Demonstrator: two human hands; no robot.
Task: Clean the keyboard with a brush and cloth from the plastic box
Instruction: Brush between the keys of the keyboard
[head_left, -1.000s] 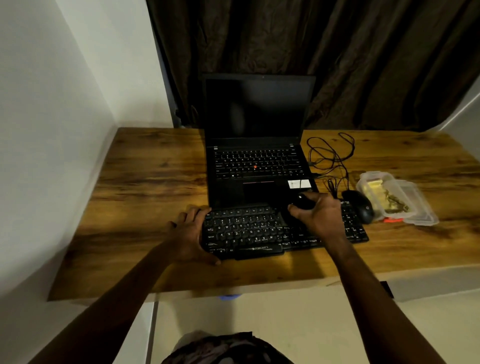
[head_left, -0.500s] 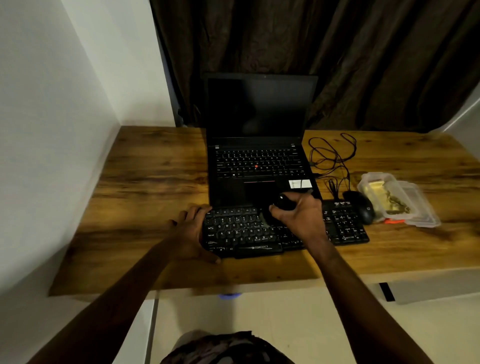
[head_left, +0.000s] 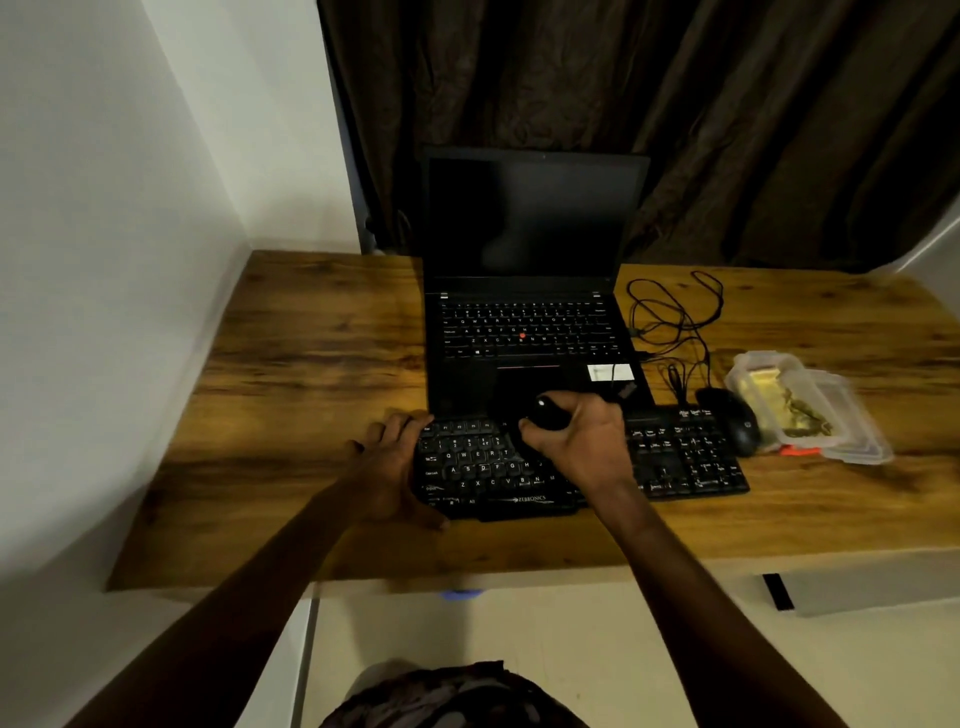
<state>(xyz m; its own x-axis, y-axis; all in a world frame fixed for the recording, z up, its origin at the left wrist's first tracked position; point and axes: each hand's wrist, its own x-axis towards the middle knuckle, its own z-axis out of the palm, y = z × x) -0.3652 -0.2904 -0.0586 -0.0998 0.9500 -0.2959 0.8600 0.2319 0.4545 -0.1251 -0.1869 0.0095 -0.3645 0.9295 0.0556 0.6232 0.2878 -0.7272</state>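
A black keyboard lies across the front of the wooden desk. My right hand is closed around a black brush and holds it down over the middle keys; the bristles are hidden under the hand. My left hand lies flat on the desk with its fingers against the keyboard's left end. The clear plastic box sits at the right with a yellow cloth inside.
An open black laptop stands right behind the keyboard. A black mouse and its tangled cable lie between keyboard and box. A white wall borders the left, a dark curtain hangs behind.
My right hand has carried the brush leftward along the keyboard, from near the number pad to the middle keys. My left hand has stayed at the left end.
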